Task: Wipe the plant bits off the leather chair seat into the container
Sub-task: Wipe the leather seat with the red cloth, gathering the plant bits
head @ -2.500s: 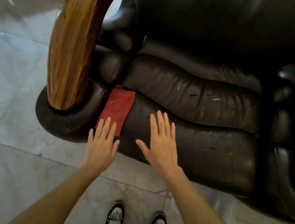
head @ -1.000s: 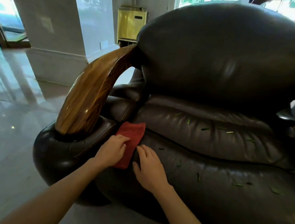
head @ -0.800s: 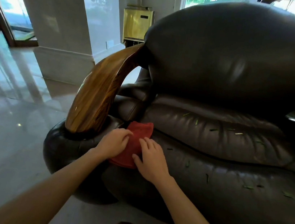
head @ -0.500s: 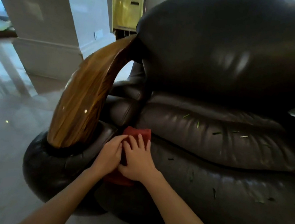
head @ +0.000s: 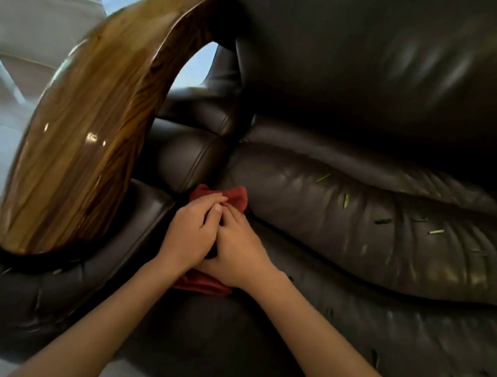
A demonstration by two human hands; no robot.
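Both hands sit pressed side by side on the red cloth (head: 233, 197), the left hand (head: 188, 234) and right hand (head: 239, 247) curled over it at the seat's (head: 361, 236) left edge, beside the wooden armrest (head: 88, 134). Green plant bits (head: 383, 221) lie scattered well to the right, untouched. No container shows, so I'd gather the cloth into a firm pad first, then sweep one way to herd the bits together.
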